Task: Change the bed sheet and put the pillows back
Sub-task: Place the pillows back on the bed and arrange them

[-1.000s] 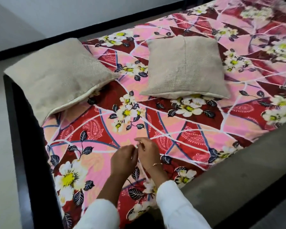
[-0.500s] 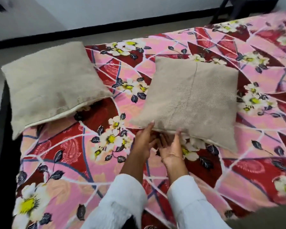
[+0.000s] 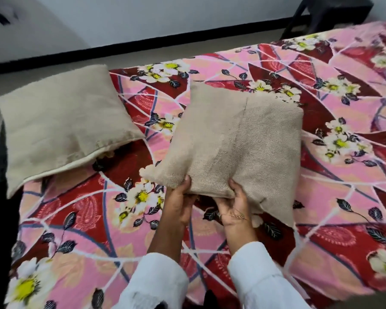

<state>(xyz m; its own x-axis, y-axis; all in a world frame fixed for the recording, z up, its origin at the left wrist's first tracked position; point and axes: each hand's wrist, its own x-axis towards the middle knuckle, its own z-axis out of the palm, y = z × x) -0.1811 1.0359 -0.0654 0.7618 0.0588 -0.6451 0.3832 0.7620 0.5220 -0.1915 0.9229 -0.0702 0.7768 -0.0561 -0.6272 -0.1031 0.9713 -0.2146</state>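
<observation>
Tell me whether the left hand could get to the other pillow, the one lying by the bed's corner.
Probably yes, but not right now: the left hand grips the near pillow together with the right hand. Only open sheet lies between it and the corner pillow.

Both hands [image 3: 206,202] under pillow [image 3: 236,141] — lifted edge
</observation>
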